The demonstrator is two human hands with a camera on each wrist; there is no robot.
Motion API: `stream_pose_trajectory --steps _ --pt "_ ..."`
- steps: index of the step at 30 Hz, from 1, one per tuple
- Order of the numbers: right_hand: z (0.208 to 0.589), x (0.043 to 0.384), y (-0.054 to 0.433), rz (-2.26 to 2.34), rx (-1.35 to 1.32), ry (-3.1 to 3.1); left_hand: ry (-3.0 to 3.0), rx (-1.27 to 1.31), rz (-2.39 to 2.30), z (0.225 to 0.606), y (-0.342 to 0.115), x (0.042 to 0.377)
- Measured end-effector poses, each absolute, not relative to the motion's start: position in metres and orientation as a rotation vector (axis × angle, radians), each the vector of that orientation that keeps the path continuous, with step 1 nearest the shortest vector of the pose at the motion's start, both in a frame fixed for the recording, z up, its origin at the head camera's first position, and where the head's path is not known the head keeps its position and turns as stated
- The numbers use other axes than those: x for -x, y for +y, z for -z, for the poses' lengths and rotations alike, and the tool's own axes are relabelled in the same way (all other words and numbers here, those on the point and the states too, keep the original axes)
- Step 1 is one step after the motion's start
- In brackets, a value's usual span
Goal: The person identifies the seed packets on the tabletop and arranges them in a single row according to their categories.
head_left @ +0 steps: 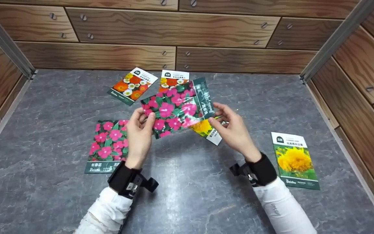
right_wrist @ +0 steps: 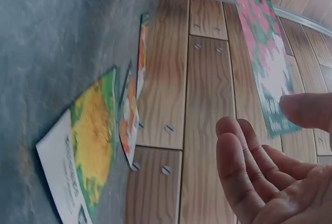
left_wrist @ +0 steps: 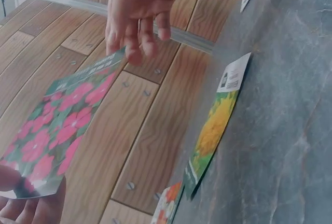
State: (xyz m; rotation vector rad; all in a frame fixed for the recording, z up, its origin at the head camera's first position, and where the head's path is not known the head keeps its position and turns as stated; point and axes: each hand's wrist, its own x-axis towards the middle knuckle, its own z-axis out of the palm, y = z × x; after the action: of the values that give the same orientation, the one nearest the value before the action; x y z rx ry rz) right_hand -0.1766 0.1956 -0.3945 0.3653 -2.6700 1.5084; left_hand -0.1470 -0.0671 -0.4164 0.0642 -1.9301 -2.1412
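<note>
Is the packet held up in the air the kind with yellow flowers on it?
No, the held packet shows pink flowers among green leaves.

Room over grey surface [head_left: 190,201] between sleeves [head_left: 105,209], raised pink-flowered packet [head_left: 175,109] blocking ahead

1. Surface [head_left: 190,203]: grey, light veins, fills most of frame, glare lower centre.
2. Orange packet A [head_left: 131,85]: upper left of centre, slanted, white end to upper right.
3. Orange packet B [head_left: 175,75]: upper centre, lower part hidden.
4. Yellow packet A [head_left: 214,136]: just right of centre, partly hidden, white end lower right.
5. Pink packet [head_left: 107,141]: left, green band at bottom.
6. Yellow packet B [head_left: 295,160]: right, slightly slanted.
</note>
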Motion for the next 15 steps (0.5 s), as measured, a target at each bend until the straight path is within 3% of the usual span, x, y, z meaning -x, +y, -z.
stream_pose_trajectory --steps 15 --pt "0.3903 0.1758 0.1953 -1.776 -0.307 -2.511 -2.041 -0.02 2.136 0.422 -0.0637 0.1439"
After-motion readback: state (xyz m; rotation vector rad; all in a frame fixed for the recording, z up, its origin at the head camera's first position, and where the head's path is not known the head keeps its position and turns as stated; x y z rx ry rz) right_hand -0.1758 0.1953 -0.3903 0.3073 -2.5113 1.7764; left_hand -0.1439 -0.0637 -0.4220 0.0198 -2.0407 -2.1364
